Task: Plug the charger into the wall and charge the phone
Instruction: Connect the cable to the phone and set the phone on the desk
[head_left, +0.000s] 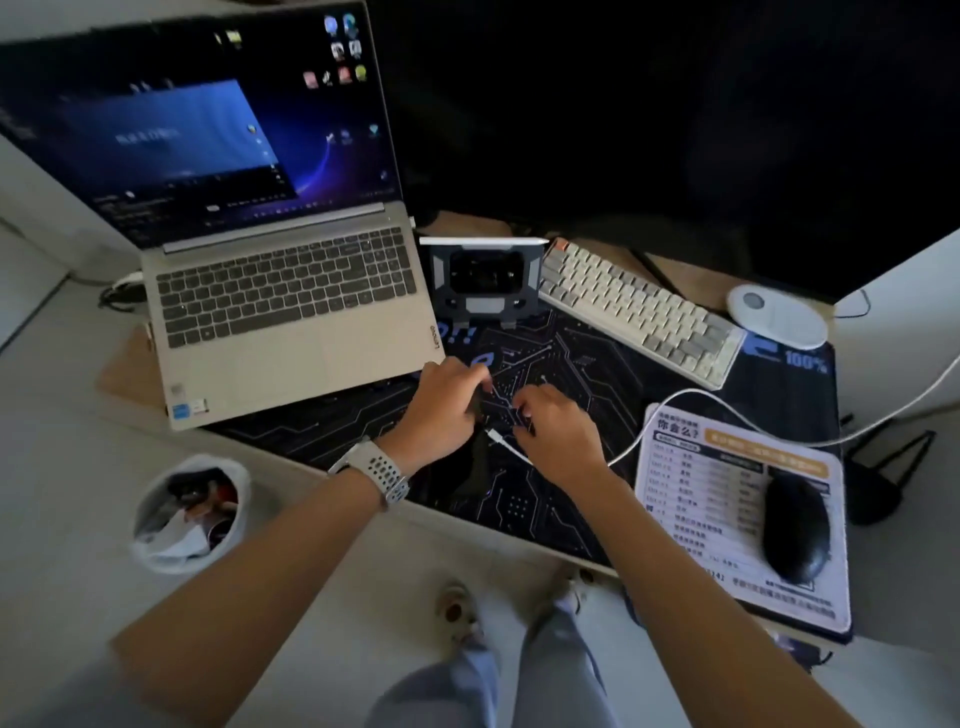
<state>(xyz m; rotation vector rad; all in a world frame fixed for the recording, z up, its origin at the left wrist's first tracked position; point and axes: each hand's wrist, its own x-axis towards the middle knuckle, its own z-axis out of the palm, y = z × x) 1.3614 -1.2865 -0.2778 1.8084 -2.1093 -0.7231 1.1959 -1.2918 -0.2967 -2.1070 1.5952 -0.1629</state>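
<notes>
From the head view, both hands met over the dark desk mat (571, 499) just in front of the laptop (291, 312). The right hand (558, 436) pinched the white cable (675, 402) behind its plug; the left hand (441, 410) curled over something dark, probably the phone, mostly hidden. The cable looked light and limp, best held at its stiff connector. No wall socket showed.

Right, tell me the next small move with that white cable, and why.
Probably bring the cable's plug tip to the port of the dark phone under the left hand. The right hand lies over the white cable near its end, the tip looks bare and close to the phone, and I cannot see it seated.
</notes>
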